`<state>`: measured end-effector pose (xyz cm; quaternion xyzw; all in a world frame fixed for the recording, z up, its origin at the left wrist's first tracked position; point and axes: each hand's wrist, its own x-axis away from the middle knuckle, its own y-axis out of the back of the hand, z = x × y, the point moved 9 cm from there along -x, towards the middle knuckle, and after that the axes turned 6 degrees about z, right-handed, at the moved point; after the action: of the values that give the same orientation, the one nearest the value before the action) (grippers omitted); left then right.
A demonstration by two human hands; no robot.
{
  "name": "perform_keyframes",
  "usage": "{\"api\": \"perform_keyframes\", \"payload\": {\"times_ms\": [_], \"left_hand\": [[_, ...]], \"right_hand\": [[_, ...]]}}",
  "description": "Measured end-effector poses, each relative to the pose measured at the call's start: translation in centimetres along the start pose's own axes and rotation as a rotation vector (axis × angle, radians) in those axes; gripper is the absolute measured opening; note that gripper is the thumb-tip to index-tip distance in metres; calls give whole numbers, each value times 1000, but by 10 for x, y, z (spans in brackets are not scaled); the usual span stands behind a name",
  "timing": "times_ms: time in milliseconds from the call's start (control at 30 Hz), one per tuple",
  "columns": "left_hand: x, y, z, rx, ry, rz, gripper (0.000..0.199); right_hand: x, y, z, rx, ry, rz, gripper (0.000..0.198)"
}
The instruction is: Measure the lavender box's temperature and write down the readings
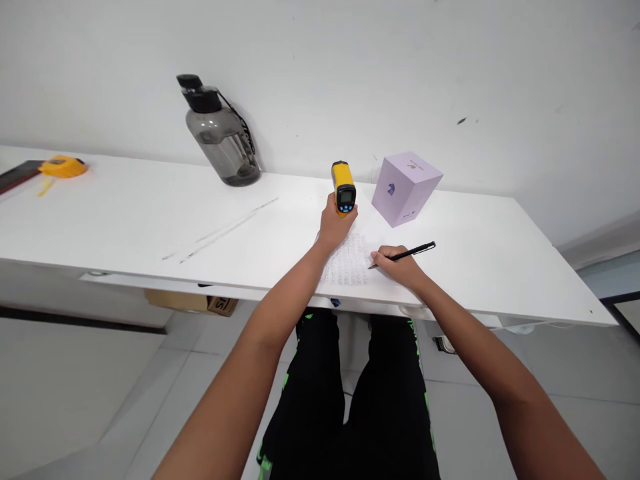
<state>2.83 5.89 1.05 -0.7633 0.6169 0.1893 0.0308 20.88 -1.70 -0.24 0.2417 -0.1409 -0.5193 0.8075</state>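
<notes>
My left hand (336, 223) is wrapped round the grip of a yellow and black infrared thermometer (344, 187), whose small screen and blue buttons face me. Between my fingers and thumb, my right hand (397, 265) holds a black pen (416, 251). The pen slants, its tip at the right side of a sheet of paper (345, 267) covered in rows of handwriting. My left wrist covers part of that sheet. Just behind my hands, a lilac box (400, 190) with a small dark emblem stands on the white table (480, 253).
A grey see-through water bottle (223, 143) with a black lid stands at the wall, left of my hands. Farther left lie a yellow tape measure (63, 167) and a dark flat tool (20, 177). Below the table edge, a cardboard box (190, 301) shows.
</notes>
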Motion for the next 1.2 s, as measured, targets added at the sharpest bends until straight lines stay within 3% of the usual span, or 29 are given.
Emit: {"api": "perform_keyframes", "payload": {"times_ms": [467, 767, 1200], "left_hand": [[0, -2, -3, -28, -23, 14, 30], [0, -2, -8, -56, -62, 18, 30], [-1, -5, -5, -38, -92, 29, 31]], "right_hand": [[3, 8, -5, 70, -74, -70, 36], [3, 5, -2, 20, -80, -28, 34], [4, 12, -5, 13, -82, -95, 34]]}}
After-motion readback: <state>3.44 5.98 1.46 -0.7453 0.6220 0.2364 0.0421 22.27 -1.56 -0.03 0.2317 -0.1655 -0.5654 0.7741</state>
